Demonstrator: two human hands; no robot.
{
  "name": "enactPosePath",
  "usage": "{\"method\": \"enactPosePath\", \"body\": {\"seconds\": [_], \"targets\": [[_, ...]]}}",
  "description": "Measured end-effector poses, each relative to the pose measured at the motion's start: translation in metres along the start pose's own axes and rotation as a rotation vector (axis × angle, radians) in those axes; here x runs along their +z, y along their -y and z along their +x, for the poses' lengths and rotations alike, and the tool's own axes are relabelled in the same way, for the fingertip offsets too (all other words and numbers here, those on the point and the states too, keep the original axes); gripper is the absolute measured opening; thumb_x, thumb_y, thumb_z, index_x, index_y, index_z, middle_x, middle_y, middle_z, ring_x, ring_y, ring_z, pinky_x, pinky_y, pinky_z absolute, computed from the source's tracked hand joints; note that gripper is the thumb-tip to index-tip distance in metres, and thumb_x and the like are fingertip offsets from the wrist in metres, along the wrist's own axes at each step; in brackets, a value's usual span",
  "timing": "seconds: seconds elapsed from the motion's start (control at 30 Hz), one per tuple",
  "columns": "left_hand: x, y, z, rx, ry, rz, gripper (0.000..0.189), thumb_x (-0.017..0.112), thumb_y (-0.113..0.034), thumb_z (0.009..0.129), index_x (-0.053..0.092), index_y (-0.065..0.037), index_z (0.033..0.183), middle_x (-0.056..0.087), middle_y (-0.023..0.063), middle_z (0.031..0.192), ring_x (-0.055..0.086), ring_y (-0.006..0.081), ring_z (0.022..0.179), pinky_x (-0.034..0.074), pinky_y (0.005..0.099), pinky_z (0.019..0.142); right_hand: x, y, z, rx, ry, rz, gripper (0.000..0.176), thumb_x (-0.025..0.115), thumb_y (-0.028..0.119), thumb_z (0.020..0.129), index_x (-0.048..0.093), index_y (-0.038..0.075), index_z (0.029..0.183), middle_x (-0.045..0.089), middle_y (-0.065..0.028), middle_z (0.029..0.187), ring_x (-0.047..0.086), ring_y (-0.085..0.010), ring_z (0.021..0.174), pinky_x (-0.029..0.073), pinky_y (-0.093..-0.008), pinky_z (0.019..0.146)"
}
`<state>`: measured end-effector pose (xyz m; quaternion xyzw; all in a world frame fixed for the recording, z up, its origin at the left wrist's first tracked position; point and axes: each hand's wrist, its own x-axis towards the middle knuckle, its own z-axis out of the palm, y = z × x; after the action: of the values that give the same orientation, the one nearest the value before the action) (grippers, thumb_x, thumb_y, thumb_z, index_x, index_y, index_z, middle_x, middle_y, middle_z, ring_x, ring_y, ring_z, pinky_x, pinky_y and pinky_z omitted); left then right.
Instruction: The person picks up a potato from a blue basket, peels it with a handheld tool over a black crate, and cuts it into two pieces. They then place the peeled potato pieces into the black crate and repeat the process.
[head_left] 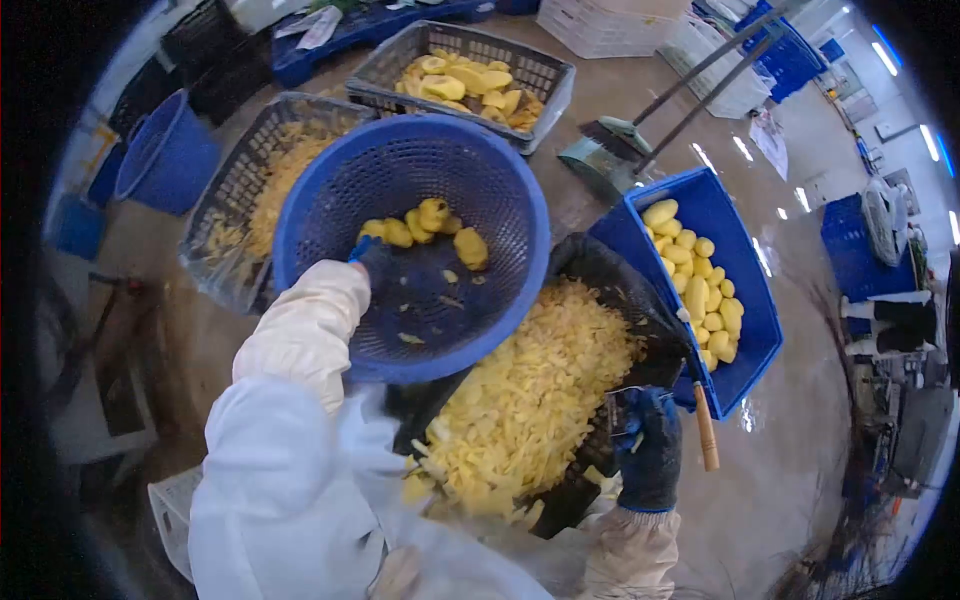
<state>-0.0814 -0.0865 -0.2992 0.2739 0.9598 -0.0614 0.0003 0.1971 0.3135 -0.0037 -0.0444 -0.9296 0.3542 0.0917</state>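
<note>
My left hand (376, 262), in a dark blue glove, reaches into a large blue perforated basket (528, 265). It is right by a few unpeeled potatoes (470, 249), and its fingers blend into the shadowed basket. My right hand (648, 450), gloved as well, is closed around a peeler (618, 397) whose thin metal frame sticks out at the top. Below the basket lies a big heap of potato peelings (540, 390) on black sheeting. Beside my right hand, a wooden-handled tool (706, 428) leans at the edge of a blue crate.
Peeled potatoes (705, 290) lie in the blue crate (755, 345) at right. Behind the basket stand a crate of cut potatoes (470, 80) and a lined crate of peelings (285, 170). A dustpan (598, 165) and broom are on the wet floor.
</note>
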Motion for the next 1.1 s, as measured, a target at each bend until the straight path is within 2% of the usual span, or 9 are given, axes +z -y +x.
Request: {"method": "enactPosePath", "body": {"seconds": [0.07,0.1,0.23,0.3,0.37,0.8,0.93,1.03,1.1], "targets": [[-0.003,0.008,0.028,-0.174,0.305,0.021,0.038,0.053,-0.042,0.082,0.067,-0.011,0.099,0.061,0.0144,0.112,0.055,0.0312,0.103,0.041,0.0429,0.091,0.002,-0.003,0.009,-0.198,-0.033,-0.025,0.028,0.057,-0.002,0.071,0.059,0.002,0.098,0.052,-0.0062,0.078,0.052,-0.0181,0.072,0.042,-0.0289,0.061],[0.035,0.022,0.038,-0.242,0.261,-0.044,0.034,0.053,-0.038,0.083,0.066,-0.011,0.099,0.062,0.0146,0.108,0.057,0.031,0.1,0.043,0.0429,0.086,0.008,-0.013,0.004,0.169,-0.002,0.3,0.021,0.058,0.001,0.075,0.06,0.001,0.096,0.052,-0.0057,0.076,0.052,-0.0164,0.069,0.041,-0.0267,0.058],[0.225,0.087,0.078,-0.441,-0.255,-0.539,0.019,0.052,-0.022,0.088,0.062,-0.01,0.099,0.064,0.0153,0.093,0.063,0.0302,0.086,0.05,0.0427,0.07,0.016,-0.004,0.015,0.571,0.0,0.718,0.01,0.059,0.014,0.085,0.059,0.004,0.087,0.052,-0.0016,0.068,0.051,-0.0118,0.056,0.041,-0.0228,0.05],[0.168,0.054,0.076,-0.518,-0.11,-0.164,0.025,0.053,-0.02,0.086,0.058,-0.012,0.11,0.062,0.016,0.103,0.061,0.0328,0.091,0.049,0.0428,0.076,0.019,-0.001,0.02,0.759,-0.028,0.875,0.015,0.059,0.018,0.089,0.058,0.005,0.083,0.051,0.0001,0.064,0.049,-0.0092,0.051,0.04,-0.0208,0.047],[0.238,0.074,0.082,-0.597,-0.179,-0.013,0.029,0.053,-0.021,0.086,0.057,-0.012,0.113,0.061,0.0163,0.105,0.06,0.0342,0.092,0.048,0.043,0.078,0.023,-0.003,0.021,0.813,-0.026,0.883,0.015,0.058,0.018,0.089,0.058,0.004,0.083,0.052,-0.0003,0.064,0.05,-0.0094,0.05,0.04,-0.0209,0.047],[0.047,0.077,0.076,-0.46,0.105,-1.066,0.042,0.057,-0.04,0.082,0.066,-0.005,0.102,0.067,0.0166,0.095,0.063,0.0312,0.086,0.048,0.0405,0.078,0.018,0.018,-0.009,0.343,-0.106,0.891,0.014,0.056,0.016,0.089,0.06,0.003,0.089,0.053,-0.0036,0.065,0.052,-0.011,0.053,0.041,-0.0214,0.047],[-0.101,0.023,0.034,-0.112,0.234,-0.387,0.051,0.054,-0.05,0.082,0.067,-0.001,0.09,0.066,0.019,0.088,0.062,0.032,0.078,0.048,0.0412,0.075,-0.006,0.042,-0.024,0.353,-0.113,0.849,0.013,0.056,0.016,0.089,0.059,0.003,0.087,0.051,-0.0025,0.065,0.049,-0.0093,0.052,0.04,-0.0212,0.046],[-0.044,0.03,0.039,0.27,0.442,-0.167,0.051,0.052,-0.049,0.085,0.065,-0.002,0.099,0.067,0.0153,0.094,0.063,0.0311,0.082,0.048,0.0414,0.078,-0.011,0.042,-0.027,0.217,-0.152,0.529,0.015,0.056,0.017,0.09,0.059,0.003,0.087,0.051,-0.0018,0.064,0.048,-0.0084,0.052,0.039,-0.0214,0.045],[-0.046,0.009,0.033,0.202,0.532,-0.173,0.05,0.053,-0.048,0.085,0.064,-0.002,0.1,0.066,0.0148,0.095,0.062,0.0308,0.083,0.049,0.0411,0.078,-0.011,0.034,-0.027,0.305,-0.128,0.615,0.016,0.055,0.018,0.091,0.059,0.003,0.086,0.05,-0.001,0.063,0.048,-0.0082,0.053,0.039,-0.0209,0.046]]}}
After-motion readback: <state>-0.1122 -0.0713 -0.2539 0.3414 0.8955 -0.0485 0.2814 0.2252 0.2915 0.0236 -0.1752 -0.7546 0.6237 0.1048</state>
